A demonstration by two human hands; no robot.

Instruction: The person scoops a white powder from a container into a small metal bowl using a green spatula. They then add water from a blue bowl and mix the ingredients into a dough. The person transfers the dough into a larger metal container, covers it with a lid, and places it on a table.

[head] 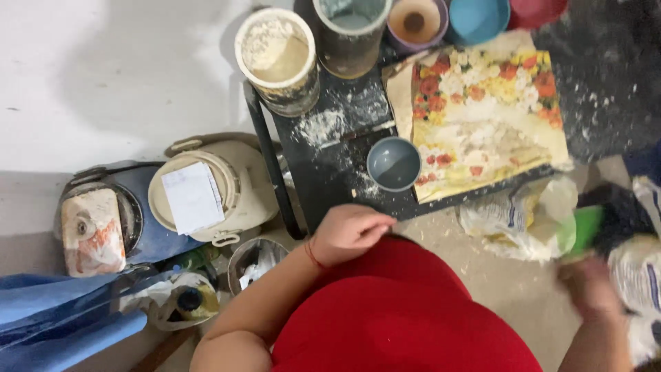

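- The left hand is curling into a loose fist with nothing in it, resting at the near edge of the dark desk, fingers pointing toward the right.
- The right hand is blurring with motion low on the right side, well apart from the left; it seems to be closing on a green scoop, though the blur is hiding the fingers, so I cannot tell how firmly.
- The green scoop is lying just above the right hand, its long axis running up and slightly left from that hand toward the open plastic bag, which is sitting just left of it on the floor.
- The right hand is clearly the nearer one to both scoop and bag; the left hand is lying well away, with the red-clothed body between them.
- The small grey bowl is standing on the desk just beyond the left hand, slightly to its right, touching the edge of the flowered sheet.
- So the bowl is lying up and far left from the right hand, across the bag and the corner of the desk.
- 2 dusty buckets are standing further beyond the left hand at the back of the desk, with coloured bowls to their right.
- A cream lidded container is sitting on the floor to the left of the left hand.
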